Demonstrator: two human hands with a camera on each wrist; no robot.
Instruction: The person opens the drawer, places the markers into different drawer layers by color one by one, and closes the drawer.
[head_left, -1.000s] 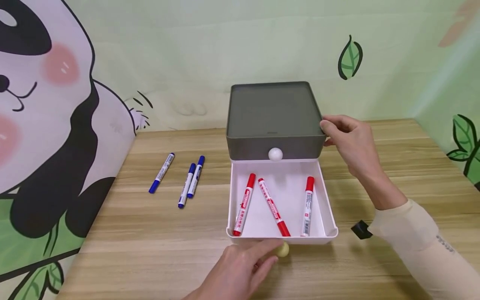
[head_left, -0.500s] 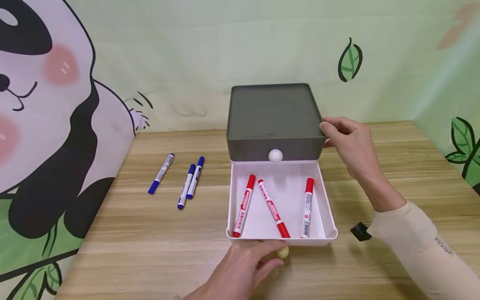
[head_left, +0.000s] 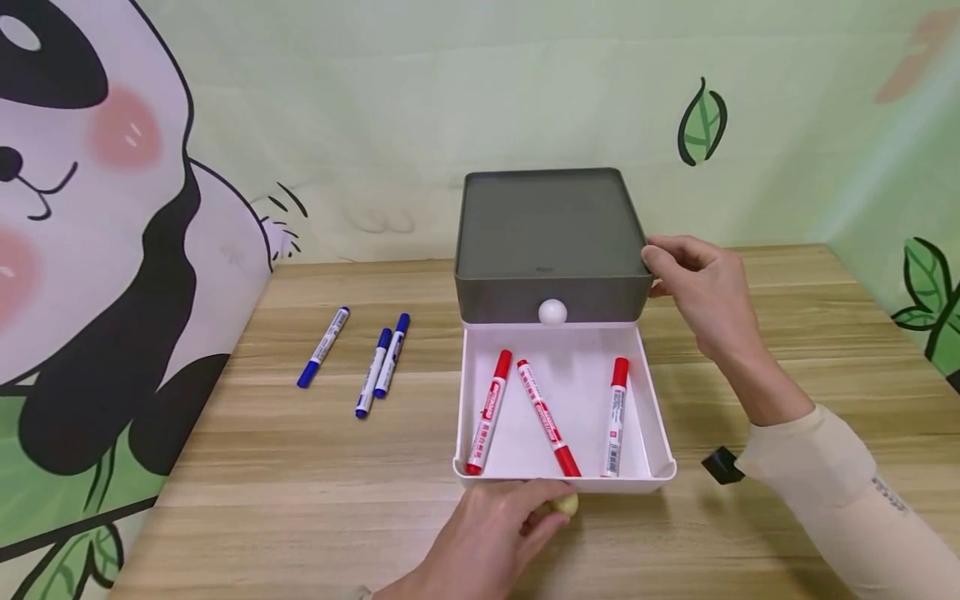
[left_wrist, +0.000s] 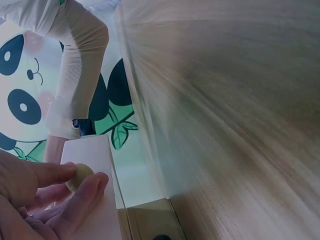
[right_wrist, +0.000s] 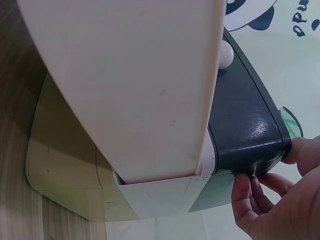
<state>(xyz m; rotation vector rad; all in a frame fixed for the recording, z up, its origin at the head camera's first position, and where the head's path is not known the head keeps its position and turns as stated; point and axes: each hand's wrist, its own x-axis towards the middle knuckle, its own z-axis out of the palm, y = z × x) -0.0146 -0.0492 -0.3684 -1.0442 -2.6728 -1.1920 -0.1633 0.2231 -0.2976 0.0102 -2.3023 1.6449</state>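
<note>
My left hand [head_left: 491, 533] is at the front of a pulled-out white drawer [head_left: 577, 400], pinching its pale yellow round knob [left_wrist: 81, 177] between thumb and fingers. Three red-capped markers, a left one [head_left: 489, 412], a middle one [head_left: 548, 419] and a right one [head_left: 616, 417], lie apart in that drawer. Above it sits the dark grey top unit [head_left: 551, 225] of the drawer box, with a white knob [head_left: 552, 312]. My right hand [head_left: 708, 287] grips this unit's right side, thumb at the top edge and fingers lower down, as the right wrist view shows.
Left of the box, blue-capped markers lie on the wooden table [head_left: 337, 475]: one alone [head_left: 323, 347], and two side by side, a nearer one [head_left: 372, 372] and a farther one [head_left: 392, 355]. A yellowish lower unit [right_wrist: 65, 150] shows under the drawer. A panda-printed wall stands behind.
My left thumb has shifted slightly right, onto the drawer's knob. Drawer, markers and right hand keep their places.
</note>
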